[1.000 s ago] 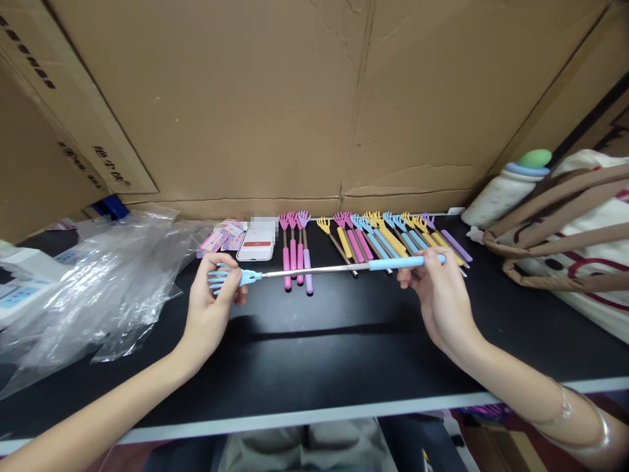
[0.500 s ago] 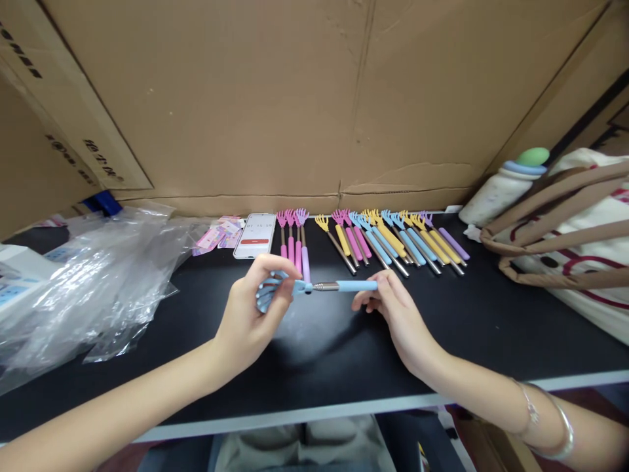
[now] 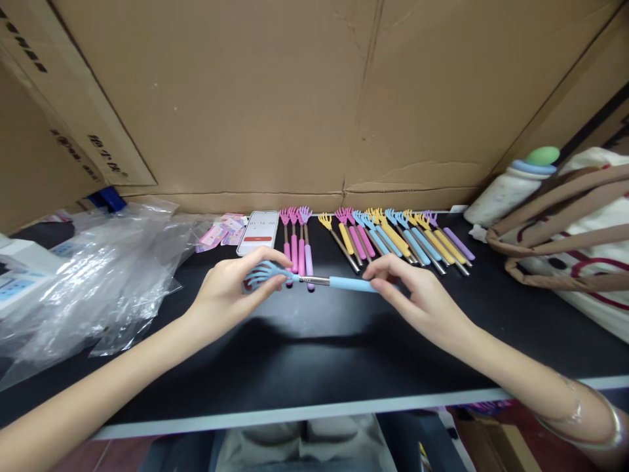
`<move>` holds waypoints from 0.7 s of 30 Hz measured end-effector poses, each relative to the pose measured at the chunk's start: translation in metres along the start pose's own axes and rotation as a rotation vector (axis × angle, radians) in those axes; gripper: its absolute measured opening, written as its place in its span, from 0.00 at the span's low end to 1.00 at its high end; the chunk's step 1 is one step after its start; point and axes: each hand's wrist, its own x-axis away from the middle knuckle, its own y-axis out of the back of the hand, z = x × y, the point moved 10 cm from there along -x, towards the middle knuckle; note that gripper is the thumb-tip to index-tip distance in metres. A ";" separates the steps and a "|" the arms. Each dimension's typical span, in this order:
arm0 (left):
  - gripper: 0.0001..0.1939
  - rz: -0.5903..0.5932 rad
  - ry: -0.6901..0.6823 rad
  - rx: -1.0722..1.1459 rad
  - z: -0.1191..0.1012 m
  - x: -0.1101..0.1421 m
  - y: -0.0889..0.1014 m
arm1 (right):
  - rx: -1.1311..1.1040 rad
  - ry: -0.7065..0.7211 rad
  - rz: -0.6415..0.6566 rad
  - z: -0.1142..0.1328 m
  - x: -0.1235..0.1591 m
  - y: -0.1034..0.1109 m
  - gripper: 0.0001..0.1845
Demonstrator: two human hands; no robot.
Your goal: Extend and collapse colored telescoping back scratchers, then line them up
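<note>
A light blue back scratcher point(image 3: 351, 284) with a claw head and a metal neck is held level above the black table. My left hand point(image 3: 233, 282) is closed on its claw end, thumb and fingers around the head. The far end of the blue grip sits pinched in my right hand point(image 3: 413, 285). Just behind, pink and purple back scratchers point(image 3: 301, 252) lie side by side, claws toward the back. To their right is a longer row of yellow, pink, blue and purple back scratchers point(image 3: 393, 239), handles pointing at me.
Clear plastic bags point(image 3: 108, 275) are heaped on the left beside a white box point(image 3: 24, 269). A phone point(image 3: 259, 233) with a running timer lies by small printed cards point(image 3: 223, 233). At right stand a white bottle point(image 3: 511, 190) and a cloth bag point(image 3: 580, 242). Cardboard point(image 3: 246, 98) walls the back.
The back scratcher has turned slightly, so its claws show more openly. Both hands have moved a little apart, and my right fingers have shifted on the grip's end.
</note>
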 end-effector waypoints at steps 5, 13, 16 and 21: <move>0.11 0.030 -0.158 -0.308 -0.012 -0.001 -0.002 | 0.486 0.338 0.029 0.037 -0.004 -0.020 0.15; 0.13 -0.052 -0.519 -0.727 -0.041 0.010 -0.018 | 0.652 0.438 0.068 0.033 -0.010 -0.053 0.16; 0.11 -0.086 -0.568 -0.773 -0.053 0.010 -0.023 | 0.691 0.426 0.106 0.030 -0.015 -0.065 0.17; 0.11 -0.110 -0.577 -0.799 -0.058 0.016 -0.018 | 0.760 0.554 -0.028 0.042 -0.009 -0.051 0.18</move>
